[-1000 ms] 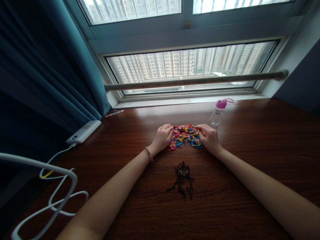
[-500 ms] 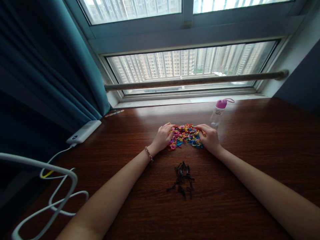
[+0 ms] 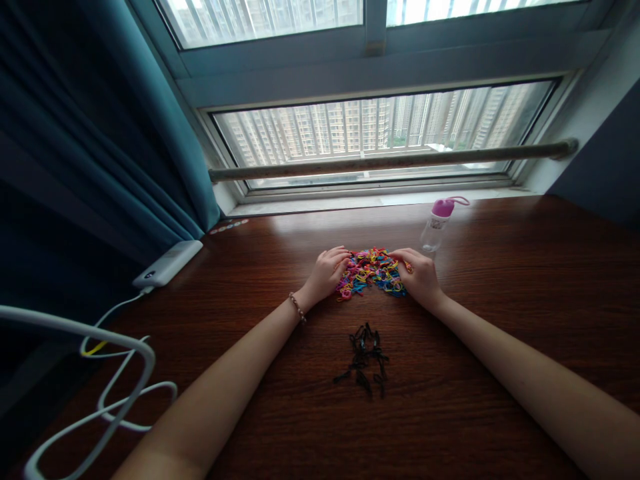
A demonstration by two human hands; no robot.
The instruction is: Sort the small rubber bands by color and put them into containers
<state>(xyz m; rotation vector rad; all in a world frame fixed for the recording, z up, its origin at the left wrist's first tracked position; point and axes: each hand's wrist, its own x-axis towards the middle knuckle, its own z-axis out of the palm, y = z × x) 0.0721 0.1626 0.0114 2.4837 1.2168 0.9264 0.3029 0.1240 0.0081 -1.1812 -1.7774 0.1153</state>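
Head view: a loose heap of small coloured bands [image 3: 371, 265] lies around the middle of the brown desk [image 3: 300, 413], short of its far edge below the window [image 3: 350, 127]. The left hand [image 3: 325, 273] rests against the heap's left side, fingers bent and close together; whether they grip any bands, I cannot tell. A beaded bracelet [image 3: 298, 309] circles that wrist. The right hand [image 3: 419, 273] is at the heap's right side, its fingers curled narrow with some bands showing beside them; whether these are held is unclear. Black bands [image 3: 367, 353] lie in a scattered cluster nearer the person. Toward the far edge, just beyond the right hand, is a clear bottle [image 3: 433, 235] with a pink lid [image 3: 443, 208]. A white device [image 3: 169, 264] sits by the far left corner, below the blue curtain [image 3: 150, 133].
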